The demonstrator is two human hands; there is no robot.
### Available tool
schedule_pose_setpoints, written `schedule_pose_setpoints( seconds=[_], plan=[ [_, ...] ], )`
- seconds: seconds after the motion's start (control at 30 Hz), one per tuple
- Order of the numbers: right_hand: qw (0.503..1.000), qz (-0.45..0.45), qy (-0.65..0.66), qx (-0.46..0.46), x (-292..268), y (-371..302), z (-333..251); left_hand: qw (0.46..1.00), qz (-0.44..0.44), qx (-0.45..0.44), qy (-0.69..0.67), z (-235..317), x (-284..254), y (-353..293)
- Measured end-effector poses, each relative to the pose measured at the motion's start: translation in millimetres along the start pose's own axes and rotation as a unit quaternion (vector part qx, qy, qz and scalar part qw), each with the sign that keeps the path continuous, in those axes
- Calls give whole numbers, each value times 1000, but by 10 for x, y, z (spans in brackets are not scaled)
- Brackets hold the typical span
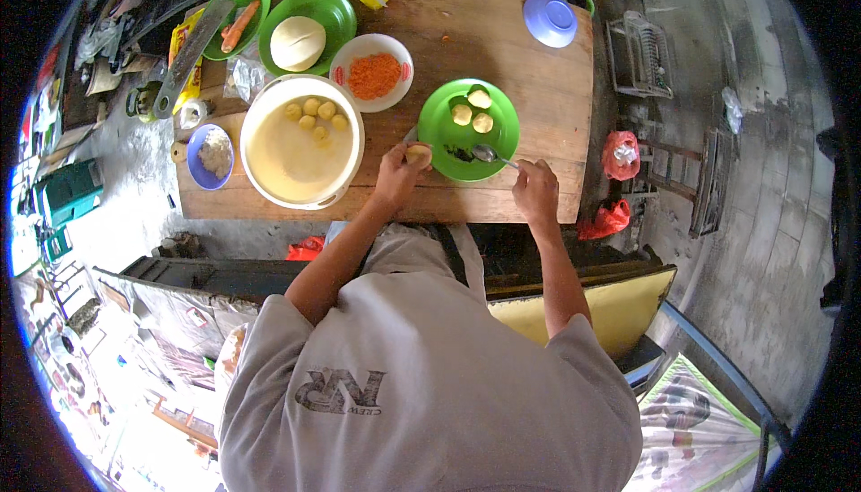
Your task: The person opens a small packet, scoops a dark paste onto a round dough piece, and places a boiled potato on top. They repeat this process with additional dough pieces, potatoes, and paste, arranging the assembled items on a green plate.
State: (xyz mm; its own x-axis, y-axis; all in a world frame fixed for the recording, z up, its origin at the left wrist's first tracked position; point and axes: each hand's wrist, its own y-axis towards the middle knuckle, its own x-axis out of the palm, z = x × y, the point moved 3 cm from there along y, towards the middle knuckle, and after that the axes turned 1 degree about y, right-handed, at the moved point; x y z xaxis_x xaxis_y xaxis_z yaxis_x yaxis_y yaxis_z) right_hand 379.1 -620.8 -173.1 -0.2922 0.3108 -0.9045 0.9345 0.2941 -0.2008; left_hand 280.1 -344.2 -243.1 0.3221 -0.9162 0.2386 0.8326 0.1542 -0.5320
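Observation:
My left hand (395, 180) pinches a piece of pale dough (419, 155) just left of a green plate (504, 124). My right hand (536, 192) grips the handle end of a metal spoon (485, 153), whose bowl rests over the plate's lower part. Beside the spoon's bowl lies a small dark green heap (459, 152), too small to name. Three dough balls (462, 115) sit on the plate's upper half. To the left stands a big white basin (247, 153) with several yellowish balls (310, 107) in pale flour or powder.
Behind the basin are a white bowl of orange shreds (374, 77), a green plate (336, 18) with a large dough lump (298, 43), and carrots (239, 27) under a long blade (191, 57). A blue bowl (204, 178) holds white shreds. An upturned purple bowl (550, 21) stands far right.

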Motion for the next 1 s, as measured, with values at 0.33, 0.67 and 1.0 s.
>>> schedule_pose_setpoints(
  seconds=[0.33,0.67,1.0],
  plan=[
    [990,119,68,36,539,-381,-249,992,-25,20,-122,-16,-187,279],
    [982,94,156,51,857,-312,-120,981,-78,-65,-164,-186,-145,409],
    [946,15,286,155,1052,-210,149,984,-67,-43,-159,38,-396,219]
  ],
)
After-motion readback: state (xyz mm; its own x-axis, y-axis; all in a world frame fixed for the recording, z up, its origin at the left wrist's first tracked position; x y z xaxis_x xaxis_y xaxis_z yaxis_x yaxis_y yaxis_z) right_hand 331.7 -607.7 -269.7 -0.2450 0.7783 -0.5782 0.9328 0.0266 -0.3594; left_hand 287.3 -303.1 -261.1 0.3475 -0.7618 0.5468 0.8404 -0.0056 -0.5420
